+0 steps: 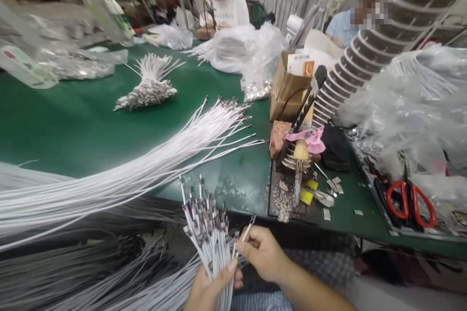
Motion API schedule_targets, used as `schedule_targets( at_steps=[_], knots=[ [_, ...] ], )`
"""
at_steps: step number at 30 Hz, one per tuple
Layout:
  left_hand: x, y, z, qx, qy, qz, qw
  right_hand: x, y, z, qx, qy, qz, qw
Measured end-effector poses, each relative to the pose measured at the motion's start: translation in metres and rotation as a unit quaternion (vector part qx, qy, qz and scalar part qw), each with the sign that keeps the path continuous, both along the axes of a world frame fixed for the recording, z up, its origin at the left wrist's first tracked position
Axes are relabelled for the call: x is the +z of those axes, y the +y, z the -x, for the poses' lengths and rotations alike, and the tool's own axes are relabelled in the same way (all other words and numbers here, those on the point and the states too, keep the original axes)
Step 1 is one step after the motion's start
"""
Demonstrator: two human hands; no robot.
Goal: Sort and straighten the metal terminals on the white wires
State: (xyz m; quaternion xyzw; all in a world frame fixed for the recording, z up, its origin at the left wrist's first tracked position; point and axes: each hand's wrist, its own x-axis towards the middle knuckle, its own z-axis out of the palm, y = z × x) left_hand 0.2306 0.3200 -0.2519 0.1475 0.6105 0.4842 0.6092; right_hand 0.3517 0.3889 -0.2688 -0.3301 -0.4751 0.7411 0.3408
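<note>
Low in the middle, my left hand [212, 285] is wrapped round a bundle of white cables [215, 240], whose small metal-tipped ends fan upward. Beside it on the right, my right hand [264, 255] pinches a single white cable [249, 227] between thumb and fingers, just below its tip. That cable leans to the right, and its lower part runs down behind my left fingers. A larger sheaf of white cables [146, 165] lies across the table's edge just beyond, its tips pointing right.
On the green table [91, 121] are a short cable bunch [148, 82], a soldering stand [301, 165], a brick [279, 138], a cardboard box [286, 87] and red-handled scissors [410, 204]. A ribbed hose [372, 48] slants over the right side. Two people sit opposite.
</note>
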Motion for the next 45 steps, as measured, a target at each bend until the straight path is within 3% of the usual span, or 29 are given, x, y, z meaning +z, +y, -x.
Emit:
schedule_targets(
  at_steps=[5, 9, 16, 23, 27, 33, 39, 45],
  knots=[
    [0.001, 0.001, -0.004, 0.026, -0.015, 0.033, 0.999, 0.003, -0.001, -0.006, -0.01, -0.013, -0.027, 0.999],
    [-0.003, 0.001, -0.003, 0.029, -0.019, 0.019, 0.999, 0.002, -0.001, -0.01, -0.01, -0.013, -0.039, 0.999],
    [-0.011, 0.0, -0.001, 0.008, -0.007, -0.006, 1.0, -0.005, -0.003, -0.007, -0.004, -0.019, 0.018, 1.0],
    [-0.011, -0.001, 0.002, -0.03, -0.001, 0.003, 1.0, 0.001, -0.004, -0.007, 0.027, -0.016, 0.074, 0.997],
    [-0.011, -0.001, 0.0, -0.016, -0.005, 0.005, 1.0, -0.001, -0.004, -0.008, 0.012, -0.024, 0.052, 0.998],
    [-0.016, -0.001, 0.001, 0.014, -0.005, -0.001, 1.0, -0.001, -0.002, -0.009, -0.032, -0.081, -0.075, 0.993],
    [-0.016, -0.002, 0.002, 0.039, -0.018, -0.004, 0.999, -0.001, -0.006, -0.009, -0.016, -0.054, -0.008, 0.998],
    [-0.013, 0.001, -0.001, 0.038, 0.013, -0.015, 0.999, -0.001, -0.004, -0.009, -0.021, -0.051, -0.027, 0.998]
  ],
)
